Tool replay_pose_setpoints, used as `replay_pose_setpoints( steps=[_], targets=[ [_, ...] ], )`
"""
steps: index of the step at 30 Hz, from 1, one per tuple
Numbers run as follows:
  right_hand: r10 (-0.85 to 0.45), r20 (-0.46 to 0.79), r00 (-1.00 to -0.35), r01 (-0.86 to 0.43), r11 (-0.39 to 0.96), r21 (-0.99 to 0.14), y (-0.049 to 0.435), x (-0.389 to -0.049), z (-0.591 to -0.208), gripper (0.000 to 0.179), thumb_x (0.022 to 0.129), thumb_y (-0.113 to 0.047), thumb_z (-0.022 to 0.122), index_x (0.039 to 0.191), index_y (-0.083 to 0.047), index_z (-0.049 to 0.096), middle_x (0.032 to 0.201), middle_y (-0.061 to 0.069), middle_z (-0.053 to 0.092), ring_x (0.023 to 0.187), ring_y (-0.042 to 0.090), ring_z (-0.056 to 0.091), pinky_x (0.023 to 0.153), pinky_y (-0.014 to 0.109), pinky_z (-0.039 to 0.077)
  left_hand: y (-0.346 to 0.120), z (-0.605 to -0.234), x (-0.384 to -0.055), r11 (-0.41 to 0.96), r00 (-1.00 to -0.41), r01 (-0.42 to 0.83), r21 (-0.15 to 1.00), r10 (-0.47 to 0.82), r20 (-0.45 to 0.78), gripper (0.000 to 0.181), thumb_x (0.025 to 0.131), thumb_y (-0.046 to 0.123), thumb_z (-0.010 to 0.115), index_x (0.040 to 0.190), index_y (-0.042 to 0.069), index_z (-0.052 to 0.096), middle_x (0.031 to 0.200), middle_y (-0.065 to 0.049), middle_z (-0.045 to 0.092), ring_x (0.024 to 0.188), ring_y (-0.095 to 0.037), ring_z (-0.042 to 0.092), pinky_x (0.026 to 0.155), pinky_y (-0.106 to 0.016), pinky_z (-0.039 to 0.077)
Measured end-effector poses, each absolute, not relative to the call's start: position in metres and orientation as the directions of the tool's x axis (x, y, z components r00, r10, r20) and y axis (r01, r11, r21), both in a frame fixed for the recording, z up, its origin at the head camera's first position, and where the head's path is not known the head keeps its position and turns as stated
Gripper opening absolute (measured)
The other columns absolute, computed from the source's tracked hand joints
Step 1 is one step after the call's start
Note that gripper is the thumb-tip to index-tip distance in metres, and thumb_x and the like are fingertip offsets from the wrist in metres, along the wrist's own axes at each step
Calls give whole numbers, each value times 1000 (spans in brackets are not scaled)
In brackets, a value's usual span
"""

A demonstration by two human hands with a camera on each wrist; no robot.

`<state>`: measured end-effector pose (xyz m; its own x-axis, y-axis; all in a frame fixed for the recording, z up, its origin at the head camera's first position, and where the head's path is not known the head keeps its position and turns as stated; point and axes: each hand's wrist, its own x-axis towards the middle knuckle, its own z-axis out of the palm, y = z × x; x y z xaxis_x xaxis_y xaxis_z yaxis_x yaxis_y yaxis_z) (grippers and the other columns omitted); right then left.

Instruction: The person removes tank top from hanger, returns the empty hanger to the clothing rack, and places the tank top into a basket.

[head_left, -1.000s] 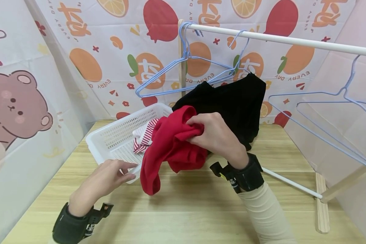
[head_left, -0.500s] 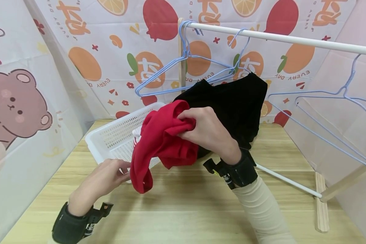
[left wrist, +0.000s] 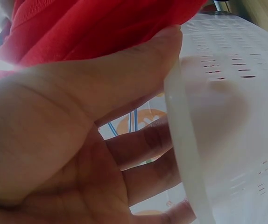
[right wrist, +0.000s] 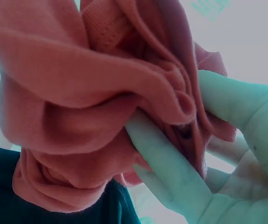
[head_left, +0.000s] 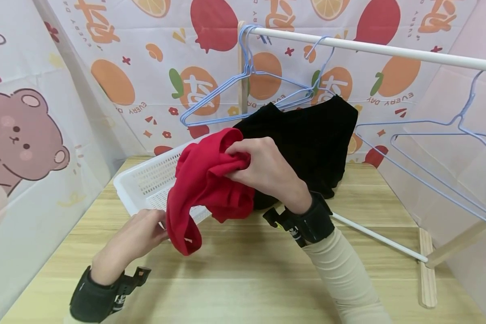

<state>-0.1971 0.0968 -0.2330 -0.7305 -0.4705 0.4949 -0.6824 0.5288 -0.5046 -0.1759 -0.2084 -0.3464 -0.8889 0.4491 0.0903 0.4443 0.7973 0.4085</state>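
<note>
My right hand point(head_left: 263, 168) pinches a bunched red garment point(head_left: 206, 180) between thumb and fingers, above the near side of a white plastic basket point(head_left: 135, 173). In the right wrist view, the fingers dig into the folds of the red garment point(right wrist: 92, 107); its exact kind cannot be told. One end hangs down beside my left hand point(head_left: 139, 234). That hand holds the basket's near rim; in the left wrist view its thumb lies at the rim point(left wrist: 183, 135), with fingers passing behind the wall. The red cloth hides much of the basket's inside.
Behind the right hand a black garment point(head_left: 308, 144) hangs from a blue hanger on the white rail point(head_left: 372, 46). Several blue hangers point(head_left: 214, 101) hang at the left, more point(head_left: 429, 121) at the right. The rack's low white bar point(head_left: 380, 236) and wooden foot point(head_left: 428, 274) stand on the table point(head_left: 243, 288).
The right hand has carried the red garment left and slightly up, across the basket, covering the red-and-white striped cloth seen in it earlier. The left hand has stayed at the basket rim.
</note>
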Motion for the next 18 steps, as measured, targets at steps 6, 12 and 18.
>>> replay_pose_setpoints(
  steps=[6, 12, 18],
  targets=[
    [-473, 497, -727, -686, 529, -500, 92, -200, -233, 29, 86, -12, 84, 112, -4, 77, 105, 12, 76, 90, 23, 68, 85, 33, 62, -209, -347, -176, 787, -876, 473, 396, 467, 120, 16, 81, 11, 87, 94, 7, 78, 83, -3, 77, 68, -8, 67, 61, -23, 52],
    [-473, 502, -724, -689, 522, -502, 87, -203, -232, 27, 86, -12, 84, 111, -4, 77, 105, 12, 75, 90, 22, 68, 83, 31, 62, -210, -348, -175, 785, -876, 475, 398, 464, 132, 19, 80, 8, 87, 96, 7, 76, 83, -3, 76, 66, -7, 62, 59, -23, 49],
    [-470, 497, -730, -683, 536, -496, 82, -206, -230, 29, 86, -13, 84, 113, -5, 77, 105, 12, 76, 90, 22, 69, 84, 31, 62, -210, -348, -175, 793, -890, 446, 415, 443, 110, 20, 80, 7, 86, 97, 5, 75, 82, -4, 75, 65, -9, 59, 58, -24, 46]
  ],
)
